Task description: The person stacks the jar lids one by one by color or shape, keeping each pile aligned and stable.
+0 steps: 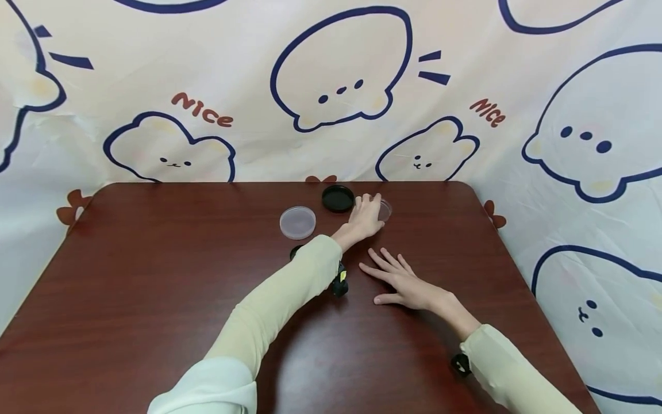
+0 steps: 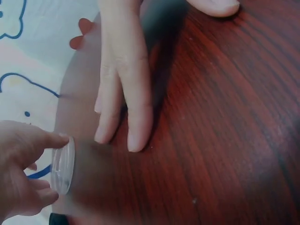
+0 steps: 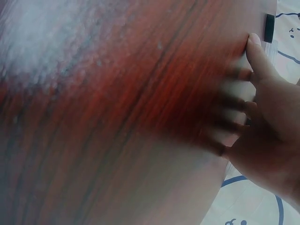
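My left hand (image 1: 366, 217) reaches across to the far side of the table. It grips a clear shallow round dish (image 1: 385, 211) by its edge. In the left wrist view, the thumb and fingers of this hand (image 2: 23, 173) lie at opposite sides of the dish (image 2: 63, 166), which stands on edge there. Nearer the front, my right hand (image 1: 400, 282) is spread flat with straight fingers low over the tabletop, holding nothing. Just left of the left hand lies a black round shallow dish (image 1: 338, 198). A translucent whitish round dish (image 1: 297, 223) rests farther left.
The dark red-brown wooden table (image 1: 181, 276) ends at a straight back edge close behind the dishes. A cloth backdrop (image 1: 248, 69) with cartoon outlines hangs behind and at the sides. Dark wrist devices sit on both forearms, the left one (image 1: 339, 282) close over the table.
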Tool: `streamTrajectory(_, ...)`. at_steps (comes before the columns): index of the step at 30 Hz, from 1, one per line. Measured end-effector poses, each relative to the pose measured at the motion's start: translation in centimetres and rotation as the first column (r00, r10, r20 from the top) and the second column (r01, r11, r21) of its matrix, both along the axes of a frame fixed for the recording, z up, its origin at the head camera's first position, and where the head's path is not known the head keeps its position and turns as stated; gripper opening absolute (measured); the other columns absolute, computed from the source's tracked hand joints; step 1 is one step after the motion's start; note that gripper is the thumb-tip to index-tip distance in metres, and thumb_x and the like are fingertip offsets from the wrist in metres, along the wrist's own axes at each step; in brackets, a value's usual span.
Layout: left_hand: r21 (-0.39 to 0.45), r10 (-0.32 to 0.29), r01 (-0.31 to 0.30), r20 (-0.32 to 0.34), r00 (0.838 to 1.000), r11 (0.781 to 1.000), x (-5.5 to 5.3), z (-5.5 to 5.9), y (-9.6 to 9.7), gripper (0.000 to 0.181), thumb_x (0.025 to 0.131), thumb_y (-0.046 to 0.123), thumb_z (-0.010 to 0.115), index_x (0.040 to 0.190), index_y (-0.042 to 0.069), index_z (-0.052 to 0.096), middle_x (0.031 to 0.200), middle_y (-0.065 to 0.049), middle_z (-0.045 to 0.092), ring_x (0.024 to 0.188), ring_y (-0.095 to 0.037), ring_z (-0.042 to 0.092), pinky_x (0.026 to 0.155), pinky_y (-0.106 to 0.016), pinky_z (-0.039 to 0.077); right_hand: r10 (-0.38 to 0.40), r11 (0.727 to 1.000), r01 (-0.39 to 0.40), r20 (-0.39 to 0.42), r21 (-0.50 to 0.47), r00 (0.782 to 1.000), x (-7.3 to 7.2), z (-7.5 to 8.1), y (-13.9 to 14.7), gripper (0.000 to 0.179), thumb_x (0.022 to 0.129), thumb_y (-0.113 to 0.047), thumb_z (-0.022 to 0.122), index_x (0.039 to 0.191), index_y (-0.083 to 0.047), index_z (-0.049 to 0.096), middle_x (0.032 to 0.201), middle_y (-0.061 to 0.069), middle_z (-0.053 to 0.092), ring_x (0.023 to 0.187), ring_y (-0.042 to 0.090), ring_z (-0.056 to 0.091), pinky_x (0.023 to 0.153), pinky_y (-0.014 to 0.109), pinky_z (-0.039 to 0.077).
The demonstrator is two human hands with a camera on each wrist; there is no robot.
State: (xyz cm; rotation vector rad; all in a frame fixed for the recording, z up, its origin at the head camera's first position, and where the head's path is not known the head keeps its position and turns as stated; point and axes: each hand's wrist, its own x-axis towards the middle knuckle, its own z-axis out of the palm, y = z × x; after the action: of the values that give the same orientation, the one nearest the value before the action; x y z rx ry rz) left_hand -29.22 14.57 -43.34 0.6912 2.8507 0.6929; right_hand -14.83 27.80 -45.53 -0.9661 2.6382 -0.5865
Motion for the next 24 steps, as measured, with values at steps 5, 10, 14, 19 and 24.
streamTrajectory(5, -0.087, 0.028, -0.033, -0.061, 0.998, 0.996, -0.4, -0.7, 0.5, 0.07, 0.092, 0.025, 0.068, 0.148, 0.0, 0.034, 0.136, -0.022, 0.036, 0.121, -0.034, 0.037, 0.091, -0.032, 0.044, -0.002, 1.0, 0.002, 0.009, -0.005, 1.0, 0.0, 0.0, 0.1, 0.071, 0.093, -0.037, 0.063, 0.152, -0.014, 0.032, 0.159, 0.017, 0.008, 0.144, 0.04, -0.001, 0.107, 0.065, 0.002)
streamTrajectory(10, -0.125, 0.038, -0.045, -0.06, 0.997, 0.991, -0.7, -0.7, 0.7, 0.066, 0.09, 0.03, 0.069, 0.141, -0.002, 0.043, 0.129, -0.022, 0.036, 0.113, -0.032, 0.038, 0.088, -0.032, 0.044, -0.008, 1.0, 0.008, 0.014, -0.005, 1.0, -0.1, 0.0, 0.1, 0.072, 0.093, -0.037, 0.064, 0.152, -0.014, 0.032, 0.16, 0.017, 0.008, 0.144, 0.04, -0.001, 0.107, 0.065, 0.001)
streamTrajectory(14, -0.112, 0.062, -0.064, -0.022, 0.998, 0.992, -0.8, -0.7, 1.1, 0.081, 0.087, 0.037, 0.072, 0.147, -0.002, 0.034, 0.136, -0.024, 0.031, 0.119, -0.034, 0.037, 0.093, -0.033, 0.042, -0.009, 1.0, 0.009, 0.011, -0.007, 1.0, -0.1, -0.1, 0.0, 0.072, 0.092, -0.038, 0.064, 0.152, -0.014, 0.032, 0.159, 0.018, 0.008, 0.144, 0.041, -0.001, 0.107, 0.066, 0.002)
streamTrajectory(19, -0.126, 0.066, -0.067, -0.012, 0.998, 0.99, -0.8, -0.6, 1.5, 0.082, 0.088, 0.038, 0.07, 0.147, -0.004, 0.032, 0.138, -0.024, 0.033, 0.122, -0.035, 0.037, 0.095, -0.034, 0.042, -0.001, 1.0, 0.001, -0.004, -0.012, 1.0, -0.1, -0.3, 0.0, 0.072, 0.092, -0.038, 0.064, 0.152, -0.012, 0.033, 0.159, 0.019, 0.009, 0.143, 0.043, 0.0, 0.106, 0.067, 0.003)
streamTrajectory(24, -0.069, 0.053, -0.053, -0.009, 0.999, 0.996, -0.8, -0.5, 1.6, 0.071, 0.087, 0.037, 0.072, 0.14, -0.002, 0.045, 0.134, -0.022, 0.036, 0.118, -0.034, 0.038, 0.092, -0.033, 0.043, -0.007, 1.0, 0.007, 0.002, -0.007, 1.0, 0.0, -0.2, 0.3, 0.072, 0.092, -0.038, 0.064, 0.152, -0.013, 0.033, 0.159, 0.018, 0.009, 0.144, 0.042, 0.0, 0.106, 0.067, 0.003)
